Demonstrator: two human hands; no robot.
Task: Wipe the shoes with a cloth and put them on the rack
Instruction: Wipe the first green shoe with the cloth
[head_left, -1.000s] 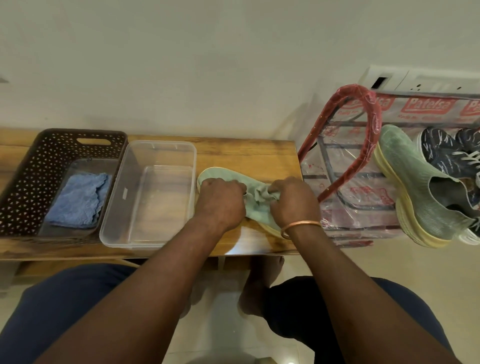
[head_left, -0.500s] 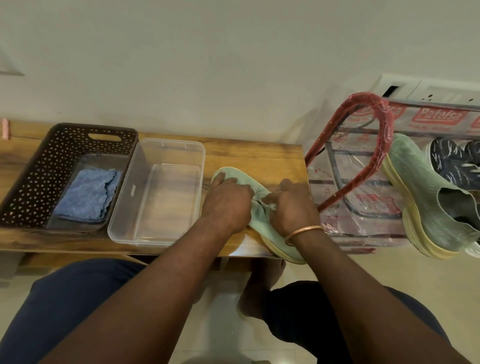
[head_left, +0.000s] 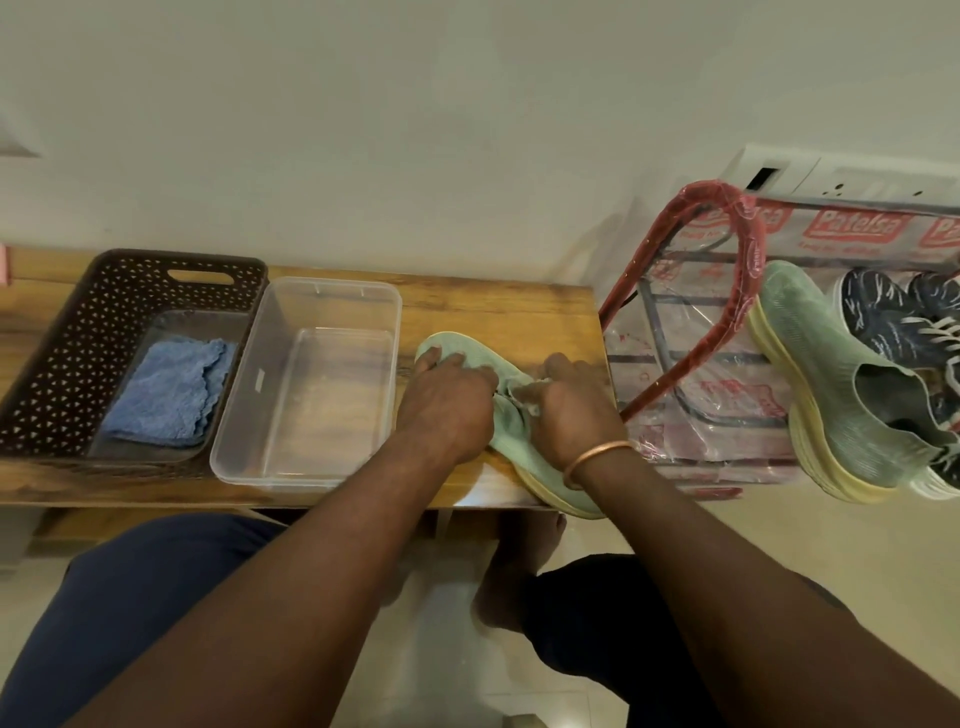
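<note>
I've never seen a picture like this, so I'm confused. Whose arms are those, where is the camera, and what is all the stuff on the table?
The camera sits on a person's head and looks down, so you see that person's own two arms. There is no machine here, just hands. The left hand holds down a green shoe that lies on a wooden bench. The fingers of the right hand pinch what looks like a small pale cloth against the shoe. Next to the shoe stand a clear plastic tub and a brown basket with a folded blue cloth inside. On the right, a shoe rack wrapped in plastic already carries the matching green shoe and dark blue sneakers.
</note>
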